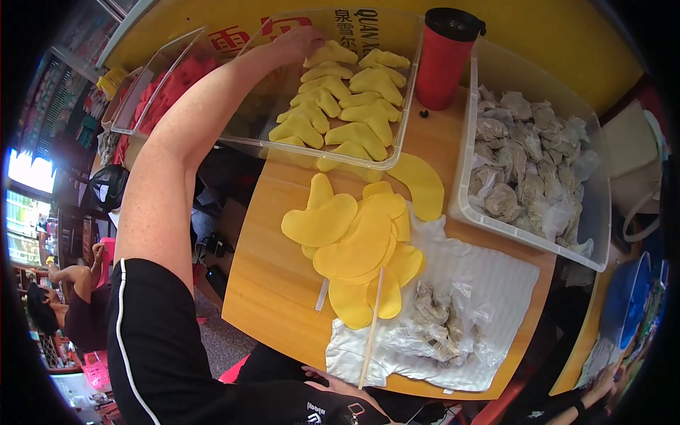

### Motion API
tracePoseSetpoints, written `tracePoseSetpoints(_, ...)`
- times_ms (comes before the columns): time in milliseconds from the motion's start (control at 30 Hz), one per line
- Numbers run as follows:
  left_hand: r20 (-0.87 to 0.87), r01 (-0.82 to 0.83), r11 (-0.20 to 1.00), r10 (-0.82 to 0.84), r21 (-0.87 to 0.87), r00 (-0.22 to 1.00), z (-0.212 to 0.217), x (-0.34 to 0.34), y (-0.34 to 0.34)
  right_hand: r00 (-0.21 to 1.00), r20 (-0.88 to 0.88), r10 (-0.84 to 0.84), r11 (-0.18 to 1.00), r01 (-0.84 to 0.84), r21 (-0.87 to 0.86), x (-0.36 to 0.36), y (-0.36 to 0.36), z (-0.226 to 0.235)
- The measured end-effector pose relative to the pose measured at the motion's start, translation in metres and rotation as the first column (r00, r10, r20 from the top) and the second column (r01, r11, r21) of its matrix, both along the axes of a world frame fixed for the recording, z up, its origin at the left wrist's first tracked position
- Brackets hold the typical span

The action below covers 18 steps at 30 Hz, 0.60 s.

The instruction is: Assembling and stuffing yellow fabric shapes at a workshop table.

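Note:
My left hand point(299, 41) reaches far out into a clear plastic tray point(397, 152) and rests its fingers on a yellow crescent-shaped piece point(330, 54) at the tray's far corner. Rows of the same yellow pieces fill that tray. A loose pile of yellow pieces point(358, 244) lies on the wooden table point(273, 283), partly on a white cloth point(489, 283). A thin wooden stick point(371, 329) lies across pile and cloth; its lower end meets my right hand point(340, 387) at the table's near edge. The grip there is hidden.
A red tumbler with a black lid point(445, 57) stands behind the tray. A clear bin of grey wrapped bundles point(533, 152) sits at right, and several more bundles point(433, 327) lie on the cloth. A second tray holds red pieces point(177, 81). Other people are at lower left point(71, 301) and lower right point(602, 386).

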<state>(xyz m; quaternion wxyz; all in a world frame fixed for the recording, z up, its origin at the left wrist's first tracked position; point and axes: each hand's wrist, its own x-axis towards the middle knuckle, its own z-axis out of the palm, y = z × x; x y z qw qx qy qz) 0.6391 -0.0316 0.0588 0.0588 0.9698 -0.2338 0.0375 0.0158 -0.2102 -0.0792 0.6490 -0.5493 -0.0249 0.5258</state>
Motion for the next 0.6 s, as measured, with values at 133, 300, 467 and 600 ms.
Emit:
tracePoseSetpoints(133, 0.002, 0.065, 0.997, -0.065, 0.036, 0.998, -0.009, 0.002, -0.005, 1.000, 0.010, -0.003, 1.000, 0.003, -0.012, -0.004, 0.000, 0.004)
tracePoseSetpoints(300, 0.117, -0.057, 0.993, 0.044, 0.105, 0.992, -0.018, -0.017, -0.013, 1.000, 0.012, -0.012, 1.000, 0.012, -0.013, -0.007, -0.004, 0.007)
tracePoseSetpoints(467, -0.024, 0.030, 0.961, -0.025, 0.277, 0.999, -0.008, -0.029, -0.020, 1.000, 0.025, -0.017, 1.000, 0.018, -0.014, -0.007, -0.005, 0.008)
tracePoseSetpoints(600, 0.042, 0.036, 0.975, -0.046, 0.221, 0.998, -0.024, -0.031, -0.021, 0.999, 0.018, -0.028, 1.000, 0.028, -0.011, -0.005, -0.005, 0.007)
